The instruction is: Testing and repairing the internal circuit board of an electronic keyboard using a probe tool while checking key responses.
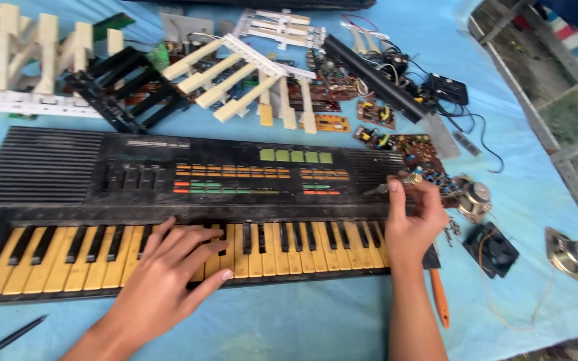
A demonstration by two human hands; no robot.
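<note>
Old black keyboard [188, 194] on blue-covered worktop [316, 321]: left hand [168, 267] spread flat on yellowed keys, right hand [413, 217] clamped on small metal part [396, 184] at right end, inspection apparently underway, steadying needed.

keyboard [188, 177]: black, yellowed keys, orange and green buttons | cloth [302, 321]: light blue | screwdriver handle [439, 297]: orange

A black electronic keyboard with yellowed keys [168, 194] is occupying the middle of the blue cloth-covered table [302, 321], leaving an open strip of cloth along the near edge. Behind it, loose cream and black key strips [235, 73] and brown circuit boards [396, 144] are crowding the far side. To the right, small round metal speakers [566, 253], a black square fan [491, 249] and an orange-handled tool [439, 297] are narrowing the passage.
</note>
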